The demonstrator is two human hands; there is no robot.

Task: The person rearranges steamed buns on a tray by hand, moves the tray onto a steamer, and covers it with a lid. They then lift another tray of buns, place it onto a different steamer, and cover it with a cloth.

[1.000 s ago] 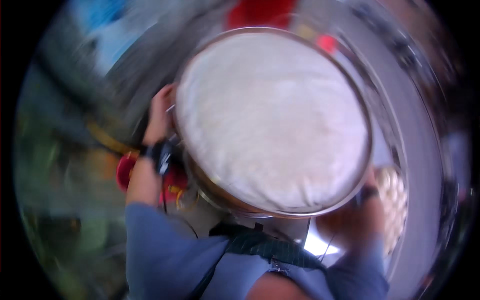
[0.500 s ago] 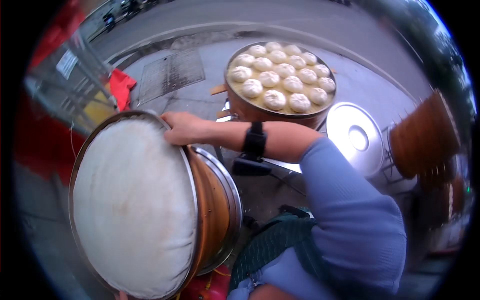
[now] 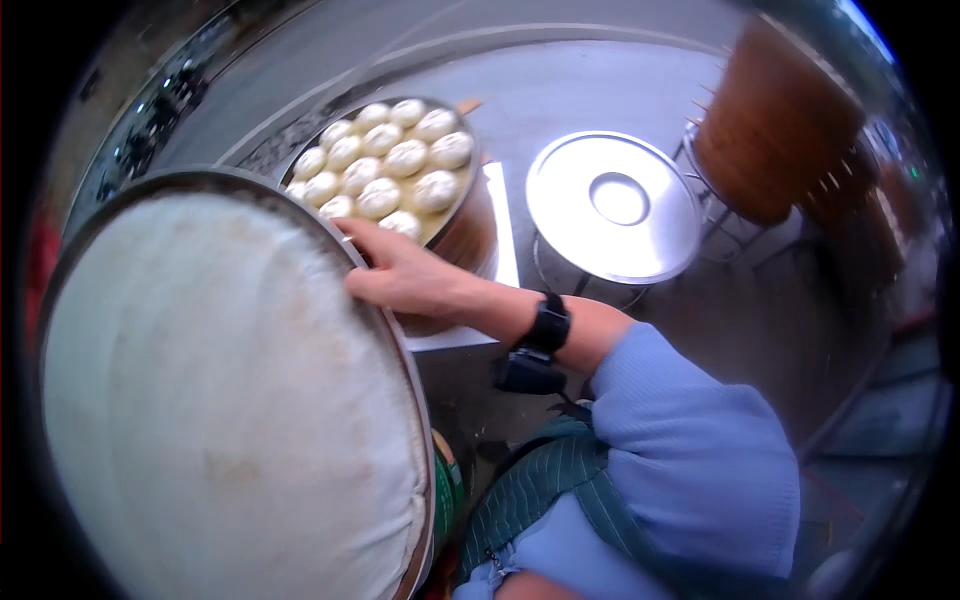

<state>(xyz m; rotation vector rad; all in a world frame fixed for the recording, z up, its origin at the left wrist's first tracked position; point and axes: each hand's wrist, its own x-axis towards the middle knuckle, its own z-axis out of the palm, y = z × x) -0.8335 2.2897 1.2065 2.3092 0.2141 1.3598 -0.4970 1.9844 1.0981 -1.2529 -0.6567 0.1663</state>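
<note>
My right hand [image 3: 400, 270], reaching across from the right, is closed over the metal rim of a large round steamer tier [image 3: 235, 420]. Off-white, faintly stained cloth covers its round face, which is tilted toward me and fills the left of the view. My left hand is out of sight. Just beyond my right hand, a wooden steamer [image 3: 470, 235] holds several white pleated buns [image 3: 380, 197] on a yellowish liner. The raised tier and my hand hide its near left part.
A shiny round metal lid [image 3: 655, 225] lies on a stand right of the buns. Farther right, a tall brown wooden steamer stack [image 3: 775, 120] rests on a metal stand [image 3: 735, 225]. Beyond the pavement runs a road [image 3: 430, 30], with parked two-wheelers [image 3: 150, 125] at far left.
The cloth-covered tier has come up and closer, clear of the wooden drum and metal ring seen behind it. My right hand stays on its rim; my left fingertips have left view. The view has turned right.
</note>
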